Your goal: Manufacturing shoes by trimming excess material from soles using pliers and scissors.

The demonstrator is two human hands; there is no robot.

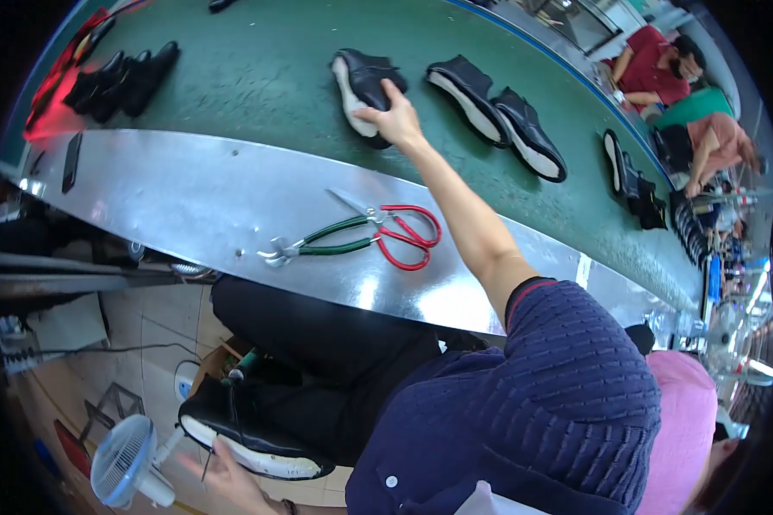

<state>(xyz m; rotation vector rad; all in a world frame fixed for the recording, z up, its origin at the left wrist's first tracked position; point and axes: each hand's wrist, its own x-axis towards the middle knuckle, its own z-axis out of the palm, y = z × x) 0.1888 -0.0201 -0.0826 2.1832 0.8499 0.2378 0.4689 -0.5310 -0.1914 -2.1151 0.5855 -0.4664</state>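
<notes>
My right hand (pixel 395 116) reaches out over the green belt and grips a black shoe (pixel 371 79) with a white sole edge. Its thumb is on the sole side and its fingers are over the upper. Low in the view, another black shoe (pixel 262 438) with a white sole rests by my legs. Beside that sole is my left hand (pixel 236 482), partly blurred, with a thin dark stick-like tool (pixel 207 464) between thumb and fingers. Red-handled scissors (pixel 399 232) and green-handled pincers (pixel 318 240) lie touching on the metal ledge between my hands.
Two black shoes (pixel 494 116) lie on the belt (pixel 258 77) right of my right hand. More dark shoes (pixel 124 81) stand at the far left, under red light. A dark flat object (pixel 72 163) lies on the metal ledge (pixel 172 172). A small fan (pixel 124 459) stands lower left. People work beyond the belt.
</notes>
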